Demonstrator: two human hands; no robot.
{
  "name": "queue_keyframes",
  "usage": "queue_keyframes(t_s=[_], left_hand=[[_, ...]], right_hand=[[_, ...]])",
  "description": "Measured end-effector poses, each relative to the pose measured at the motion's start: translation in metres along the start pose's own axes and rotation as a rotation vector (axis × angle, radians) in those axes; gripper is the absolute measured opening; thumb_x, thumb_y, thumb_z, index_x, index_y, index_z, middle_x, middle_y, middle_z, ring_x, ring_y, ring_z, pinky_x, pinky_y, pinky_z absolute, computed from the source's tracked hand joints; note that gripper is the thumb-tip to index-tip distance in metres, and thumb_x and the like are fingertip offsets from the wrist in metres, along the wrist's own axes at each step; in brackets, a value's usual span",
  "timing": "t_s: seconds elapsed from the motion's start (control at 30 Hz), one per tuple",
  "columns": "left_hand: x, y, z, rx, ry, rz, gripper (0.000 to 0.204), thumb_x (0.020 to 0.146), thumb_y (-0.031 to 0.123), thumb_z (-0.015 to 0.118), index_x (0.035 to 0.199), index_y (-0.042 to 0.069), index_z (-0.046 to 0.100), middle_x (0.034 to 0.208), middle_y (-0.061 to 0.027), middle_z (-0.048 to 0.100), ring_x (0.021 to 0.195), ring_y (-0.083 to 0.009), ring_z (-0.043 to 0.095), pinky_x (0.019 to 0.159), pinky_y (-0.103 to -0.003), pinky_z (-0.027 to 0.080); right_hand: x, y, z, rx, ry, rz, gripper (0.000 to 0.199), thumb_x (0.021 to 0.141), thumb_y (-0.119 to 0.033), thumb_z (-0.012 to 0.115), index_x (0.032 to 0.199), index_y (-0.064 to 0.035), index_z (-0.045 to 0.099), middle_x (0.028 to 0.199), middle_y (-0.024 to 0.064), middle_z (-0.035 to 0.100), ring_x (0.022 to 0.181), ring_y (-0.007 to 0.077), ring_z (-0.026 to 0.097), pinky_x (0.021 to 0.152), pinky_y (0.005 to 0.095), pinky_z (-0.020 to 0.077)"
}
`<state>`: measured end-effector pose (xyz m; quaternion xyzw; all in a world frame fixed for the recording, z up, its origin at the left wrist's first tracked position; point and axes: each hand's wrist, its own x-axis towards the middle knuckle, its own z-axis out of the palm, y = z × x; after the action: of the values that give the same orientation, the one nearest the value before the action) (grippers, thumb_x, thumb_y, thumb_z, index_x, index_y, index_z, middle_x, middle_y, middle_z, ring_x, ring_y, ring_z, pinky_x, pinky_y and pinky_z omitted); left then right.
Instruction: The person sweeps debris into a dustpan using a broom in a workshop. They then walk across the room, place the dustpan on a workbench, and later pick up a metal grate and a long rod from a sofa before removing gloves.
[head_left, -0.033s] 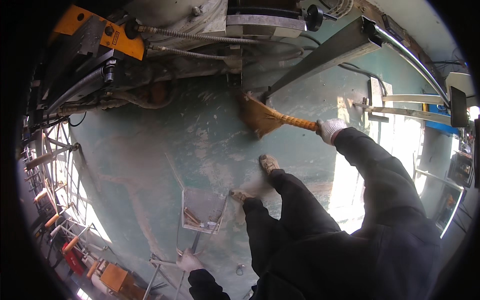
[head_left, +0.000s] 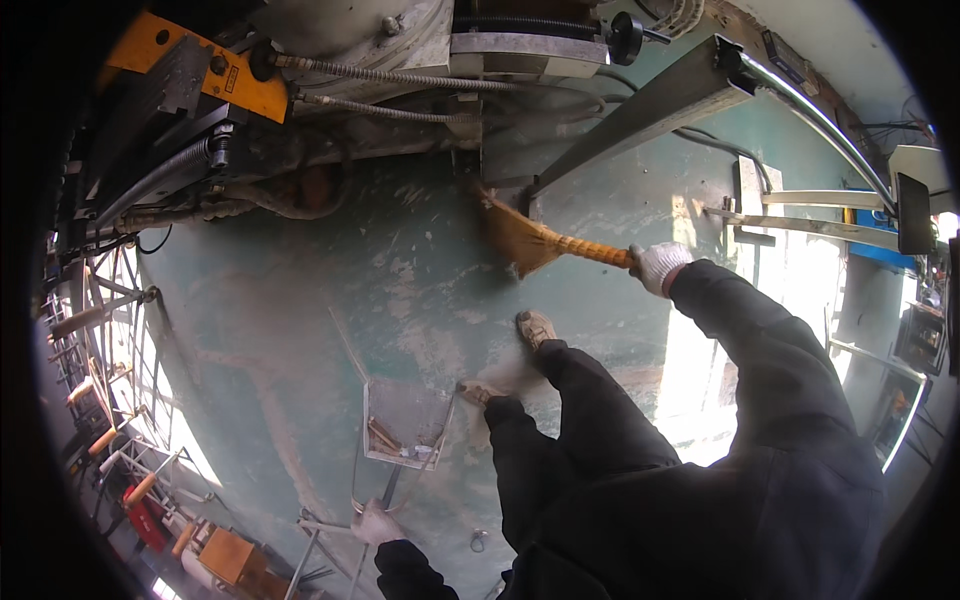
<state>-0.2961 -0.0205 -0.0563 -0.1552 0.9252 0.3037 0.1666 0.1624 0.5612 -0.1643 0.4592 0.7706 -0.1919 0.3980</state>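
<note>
In a white glove, my right hand (head_left: 660, 268) is closed round the orange handle end of a straw broom (head_left: 582, 247). The broom's bristles fan out to the left, against the green floor beside the machine. My left hand (head_left: 376, 524), also gloved, is closed on the handle of a metal dustpan (head_left: 408, 408) at the lower middle. Inside the pan lie several brown scraps and some small pale debris. My fingers partly hide the dustpan's handle.
A large machine (head_left: 380, 130) with hoses and a yellow panel (head_left: 250, 85) spans the top. A slanted metal beam (head_left: 645, 115) stands right of the bristles. Metal racks (head_left: 120, 380) with wooden parts line the left. Sunlight crosses the worn green floor (head_left: 300, 320).
The broom and my right hand have shifted very slightly, a little to the left. The dustpan and my left hand look almost unmoved.
</note>
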Motion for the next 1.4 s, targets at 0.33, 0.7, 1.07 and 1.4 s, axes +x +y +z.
queue_keyframes(t_s=[0.33, 0.7, 1.07, 1.4], left_hand=[[-0.044, -0.023, 0.003, -0.137, 0.021, -0.042, 0.010, 0.083, 0.001, 0.065, 0.089, -0.006, 0.060, 0.087, -0.0047, 0.053, 0.079, -0.0212, 0.051, 0.076, -0.041, 0.045], [-0.075, 0.019, 0.029, -0.068, -0.194, 0.012, 0.016, 0.084, 0.002, 0.067, 0.098, -0.006, 0.062, 0.092, -0.0044, 0.052, 0.080, -0.0193, 0.054, 0.073, -0.038, 0.047], [-0.091, 0.050, 0.055, -0.058, -0.116, 0.108, 0.013, 0.084, 0.006, 0.068, 0.089, -0.003, 0.059, 0.086, -0.0026, 0.052, 0.076, -0.0177, 0.051, 0.069, -0.038, 0.043], [-0.094, 0.048, 0.035, -0.041, -0.106, 0.052, 0.019, 0.080, 0.000, 0.065, 0.098, -0.006, 0.063, 0.091, -0.0069, 0.059, 0.079, -0.0210, 0.058, 0.072, -0.039, 0.049]], right_hand=[[0.025, -0.083, 0.025, -0.038, -0.110, -0.224, 0.038, 0.108, -0.040, 0.070, 0.135, -0.0161, 0.080, 0.114, 0.0153, 0.086, 0.111, 0.0380, 0.083, 0.094, 0.0502, 0.0654], [0.055, 0.051, -0.051, -0.196, 0.030, 0.048, 0.036, 0.108, -0.036, 0.072, 0.134, -0.0122, 0.080, 0.113, 0.0158, 0.086, 0.109, 0.0369, 0.084, 0.092, 0.0503, 0.0661], [-0.036, -0.025, -0.014, -0.043, -0.137, -0.188, 0.043, 0.110, -0.044, 0.069, 0.141, -0.0145, 0.074, 0.110, 0.0157, 0.085, 0.108, 0.0383, 0.083, 0.093, 0.0515, 0.0637], [0.026, 0.020, 0.045, 0.073, -0.215, 0.100, 0.037, 0.110, -0.039, 0.067, 0.135, -0.0155, 0.082, 0.124, 0.0157, 0.085, 0.119, 0.0362, 0.081, 0.100, 0.0487, 0.0645]])
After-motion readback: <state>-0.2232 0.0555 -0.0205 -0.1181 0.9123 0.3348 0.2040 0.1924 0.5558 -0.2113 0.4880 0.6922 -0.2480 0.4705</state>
